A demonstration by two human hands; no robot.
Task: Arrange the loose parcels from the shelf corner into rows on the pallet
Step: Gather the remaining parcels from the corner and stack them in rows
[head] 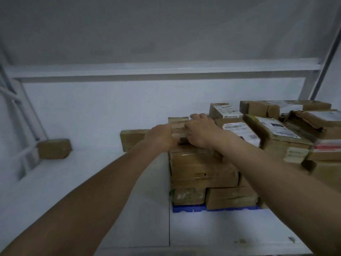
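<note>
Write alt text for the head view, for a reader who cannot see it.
Both hands, left and right, hold a small brown parcel on top of a stack of parcels on a blue pallet. More labelled parcels fill the right; one loose parcel lies on the white floor at left.

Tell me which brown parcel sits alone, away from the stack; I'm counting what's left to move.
The small parcel at far left, by the shelf frame. It lies on the white surface touching no other parcel, while the rest are piled on the blue pallet or lean against that stack.
</note>
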